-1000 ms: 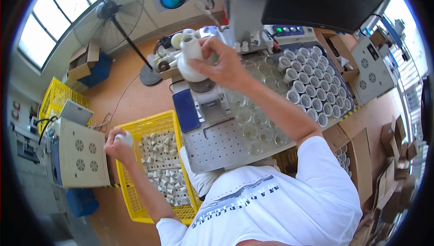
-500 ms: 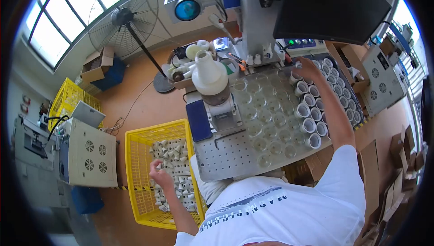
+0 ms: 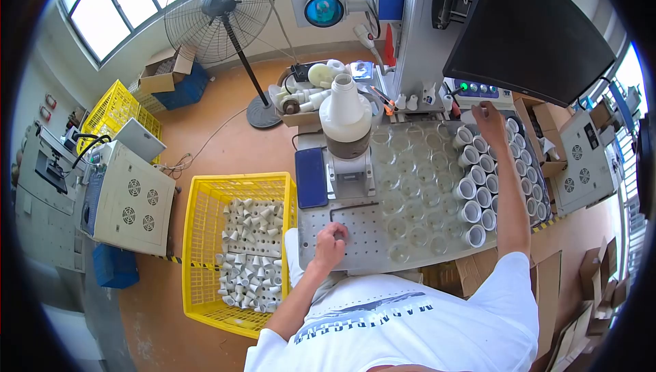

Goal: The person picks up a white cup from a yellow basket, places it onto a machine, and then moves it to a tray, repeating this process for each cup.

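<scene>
My left hand (image 3: 331,245) is over the perforated metal plate (image 3: 362,252) at the bench's near left, below a hex key (image 3: 352,206). Its fingers are curled, and anything inside them is hidden. At the far end of the rows of white cups (image 3: 471,211), my right hand (image 3: 488,120) is closed, with a white cup (image 3: 468,117) at its fingertips. A clear sheet with round pockets (image 3: 417,197) lies left of the cups. Between plate and sheet, a white funnel-shaped piece (image 3: 345,112) stands upright on a metal fixture (image 3: 350,175).
A yellow basket (image 3: 188,249) holding many small white cups stands on the floor left of the bench. A dark blue phone-like slab (image 3: 311,177) lies beside the fixture. The monitor (image 3: 529,30) overhangs the back right; a lens head (image 3: 324,9) hangs over the back.
My left hand has moved right, from above the yellow basket to the perforated plate. My right hand has shifted slightly at the far cups. The whole view has shifted.
</scene>
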The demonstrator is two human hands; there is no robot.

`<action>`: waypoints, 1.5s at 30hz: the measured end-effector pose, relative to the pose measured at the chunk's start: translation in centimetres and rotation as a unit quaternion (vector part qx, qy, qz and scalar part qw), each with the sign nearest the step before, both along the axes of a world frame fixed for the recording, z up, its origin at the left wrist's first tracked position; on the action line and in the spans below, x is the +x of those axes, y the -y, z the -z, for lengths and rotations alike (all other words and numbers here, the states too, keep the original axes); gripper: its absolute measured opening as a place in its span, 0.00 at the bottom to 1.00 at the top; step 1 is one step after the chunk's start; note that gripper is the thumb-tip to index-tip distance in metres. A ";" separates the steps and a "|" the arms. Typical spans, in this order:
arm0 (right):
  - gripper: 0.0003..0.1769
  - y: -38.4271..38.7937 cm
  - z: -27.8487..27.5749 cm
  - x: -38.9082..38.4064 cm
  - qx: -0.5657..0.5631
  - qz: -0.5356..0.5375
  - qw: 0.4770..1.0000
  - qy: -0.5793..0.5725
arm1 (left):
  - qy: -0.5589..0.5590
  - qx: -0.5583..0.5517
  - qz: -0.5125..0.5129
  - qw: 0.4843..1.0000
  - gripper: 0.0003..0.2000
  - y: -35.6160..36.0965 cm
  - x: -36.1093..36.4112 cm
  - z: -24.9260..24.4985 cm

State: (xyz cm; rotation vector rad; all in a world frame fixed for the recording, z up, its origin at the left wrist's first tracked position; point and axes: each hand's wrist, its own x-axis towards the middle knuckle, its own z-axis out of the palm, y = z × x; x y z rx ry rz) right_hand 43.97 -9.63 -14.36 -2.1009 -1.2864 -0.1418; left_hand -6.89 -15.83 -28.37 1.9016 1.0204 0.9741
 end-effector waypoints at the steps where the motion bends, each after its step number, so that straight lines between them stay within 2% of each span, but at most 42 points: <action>1: 0.26 0.6 0.5 -0.4 0.000 0.002 1.000 0.000 | 0.007 -0.008 -0.002 1.000 0.12 0.0 0.0 -0.1; 2: 0.24 1.0 1.3 -1.0 0.044 -0.034 0.988 -0.145 | 0.014 -0.016 -0.003 1.000 0.12 0.0 0.0 -0.1; 3: 0.23 1.4 2.1 -1.4 0.087 -0.070 0.952 -0.286 | 0.014 -0.017 -0.003 1.000 0.12 0.0 0.0 -0.1; 4: 0.23 1.5 3.5 -1.6 0.086 -0.070 0.952 -0.286 | 0.010 -0.005 -0.001 1.000 0.12 0.0 0.0 -0.1; 6: 0.20 1.5 6.3 -1.5 0.161 -0.064 0.933 -0.317 | 0.005 0.005 0.000 1.000 0.12 0.0 0.0 0.0; 7: 0.20 1.5 6.0 -1.6 0.161 -0.064 0.932 -0.317 | 0.006 0.001 0.000 1.000 0.12 0.0 0.0 0.0; 9: 0.19 1.8 5.4 -1.6 0.163 -0.042 0.904 -0.393 | 0.005 -0.002 0.003 1.000 0.12 0.1 -0.1 -0.1; 21: 0.19 1.9 6.1 -0.3 0.170 -0.073 0.868 -0.461 | -0.001 -0.018 -0.008 1.000 0.12 0.1 0.1 -0.7; 24: 0.20 2.4 4.8 -1.0 0.155 -0.089 0.857 -0.484 | 0.003 -0.060 0.004 0.998 0.11 -0.3 -0.2 -0.8; 26: 0.20 2.9 2.7 -2.1 0.145 -0.104 0.857 -0.483 | 0.042 -0.035 0.027 0.998 0.12 -1.6 -0.6 -2.9; 28: 0.21 3.1 0.7 -3.4 0.135 -0.120 0.858 -0.481 | 0.063 0.005 -0.003 0.998 0.14 -3.9 -1.1 -6.7; 30: 0.19 2.8 -1.0 -4.5 0.157 -0.165 0.871 -0.435 | 0.150 0.055 -0.038 0.986 0.14 -6.7 -1.0 -10.7; 32: 0.19 1.9 -2.1 -4.3 0.145 -0.180 0.889 -0.396 | 0.187 0.041 -0.080 0.978 0.14 -9.2 -0.9 -15.0; 34: 0.19 1.3 -3.6 -5.1 0.133 -0.195 0.905 -0.355 | 0.213 0.155 -0.112 0.958 0.16 -11.2 0.3 -20.0; 36: 0.17 0.7 -6.3 -8.2 0.206 -0.264 0.846 -0.415 | 0.222 0.242 -0.135 0.935 0.16 -13.2 1.2 -22.8; 37: 0.17 0.7 -8.0 -10.1 0.206 -0.264 0.846 -0.414 | 0.223 0.243 -0.134 0.935 0.16 -13.9 1.9 -24.1; 40: 0.14 -0.1 -11.1 -14.2 0.283 -0.348 0.758 -0.474 | 0.259 0.282 -0.172 0.908 0.16 -15.5 4.4 -27.0; 41: 0.14 -0.6 -11.7 -15.5 0.282 -0.347 0.758 -0.474 | 0.235 0.258 -0.165 0.923 0.17 -16.0 5.3 -27.5; 43: 0.15 -1.6 -13.1 -18.8 0.315 -0.395 0.712 -0.488 | 0.210 0.230 -0.161 0.937 0.20 -16.9 7.4 -27.8; 44: 0.15 -2.5 -12.9 -20.0 0.312 -0.395 0.713 -0.488 | 0.272 0.095 -0.048 0.956 0.18 -17.4 8.6 -27.6; 45: 0.16 -3.6 -12.4 -21.1 0.303 -0.410 0.715 -0.478 | 0.326 -0.042 0.067 0.942 0.17 -17.6 9.2 -27.5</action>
